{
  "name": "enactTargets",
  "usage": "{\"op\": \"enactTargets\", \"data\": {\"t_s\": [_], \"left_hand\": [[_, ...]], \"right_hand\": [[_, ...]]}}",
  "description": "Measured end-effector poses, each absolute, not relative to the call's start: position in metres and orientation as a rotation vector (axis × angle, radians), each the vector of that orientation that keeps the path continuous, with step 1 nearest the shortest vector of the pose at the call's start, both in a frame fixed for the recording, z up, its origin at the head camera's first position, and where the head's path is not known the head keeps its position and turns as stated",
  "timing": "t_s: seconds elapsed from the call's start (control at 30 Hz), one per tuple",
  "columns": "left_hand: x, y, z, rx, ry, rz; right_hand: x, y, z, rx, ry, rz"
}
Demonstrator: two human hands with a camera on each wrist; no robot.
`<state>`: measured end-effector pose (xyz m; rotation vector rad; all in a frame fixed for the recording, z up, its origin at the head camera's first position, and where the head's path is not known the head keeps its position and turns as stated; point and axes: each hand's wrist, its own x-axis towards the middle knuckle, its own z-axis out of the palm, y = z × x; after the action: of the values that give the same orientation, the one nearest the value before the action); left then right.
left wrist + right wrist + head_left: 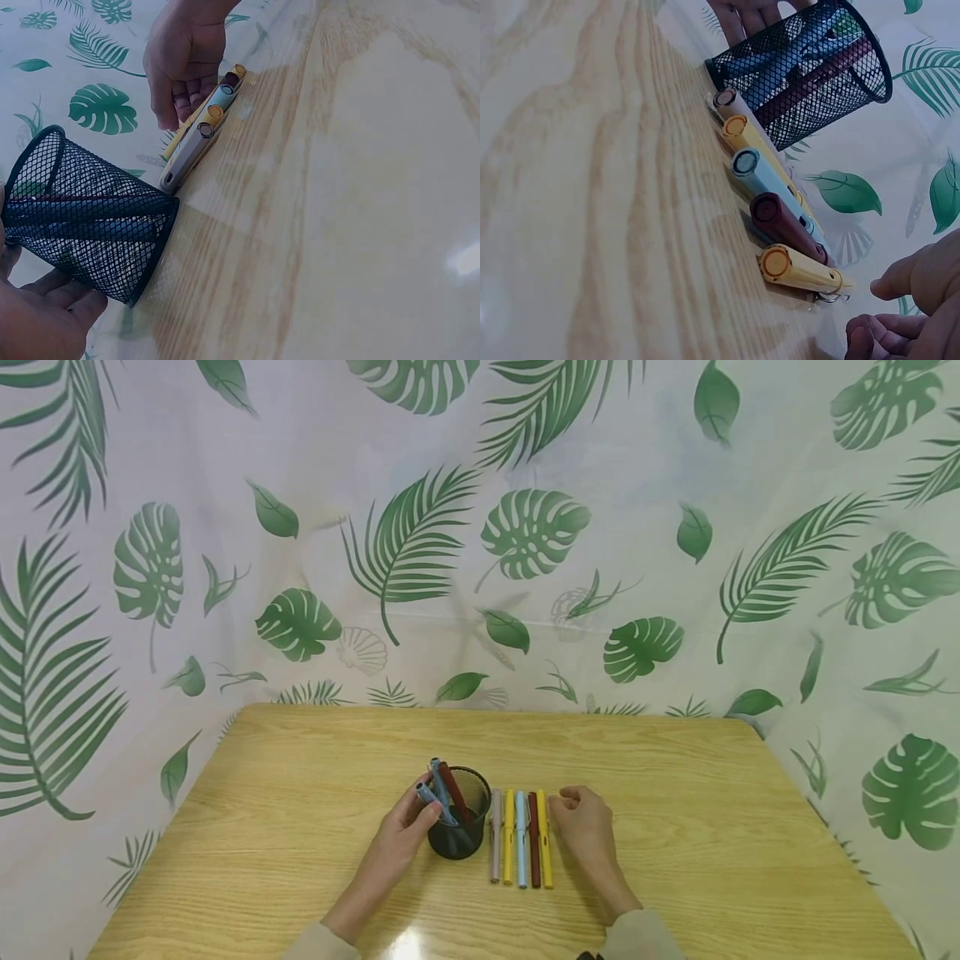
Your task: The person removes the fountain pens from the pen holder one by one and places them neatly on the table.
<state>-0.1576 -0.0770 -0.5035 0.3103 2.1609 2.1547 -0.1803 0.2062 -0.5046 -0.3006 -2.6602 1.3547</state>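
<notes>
- Head view: a wooden table (300,827) stands before a white cloth backdrop (525,485) printed with green leaves; near the table's front middle stands a black mesh pen cup (461,831), upright on the wood
- The left hand (408,831) lies against the left side of the cup; its fingers pinch a blue pen (435,802) whose lower part reaches into the cup while its upper end leans out to the left; a dark red pen (453,789) and another blue pen (438,774) stand slanted in the cup beside it
- Just right of the cup five pens lie side by side in a row, pointing away from the person; from left to right a grey pen (495,835), a yellow pen (508,839), a light blue pen (521,839), a maroon pen (534,843), and a second yellow pen (545,843)
- The right hand (585,827) rests on the table just right of the row, fingers loosely curled and holding nothing; its fingertips sit close beside the second yellow pen; whether they touch it I cannot tell
- Right wrist view: the capped ends of the five pens face the camera; the grey pen lies nearest the cup; the pens inside show through the mesh
- Left wrist view: the mesh cup fills the lower left with the left hand beneath it; the row of pens and the right hand lie beyond
</notes>
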Motion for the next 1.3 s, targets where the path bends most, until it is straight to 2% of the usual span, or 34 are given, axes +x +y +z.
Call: {"op": "enactTargets", "data": {"t_s": [0.47,0.77,1.3], "left_hand": [[-0.159,-0.077,-0.505,0.305,2.147,2.156],[-0.158,-0.077,-0.504,0.3,2.135,2.158],[-0.159,-0.076,-0.505,0.303,2.129,2.163]], "right_hand": [[-0.182,0.19,-0.488,-0.24,-2.572,1.381],[-0.18,0.167,-0.468,-0.043,-2.513,1.483],[-0.191,0.127,-0.457,0.256,-2.409,1.636]]}}
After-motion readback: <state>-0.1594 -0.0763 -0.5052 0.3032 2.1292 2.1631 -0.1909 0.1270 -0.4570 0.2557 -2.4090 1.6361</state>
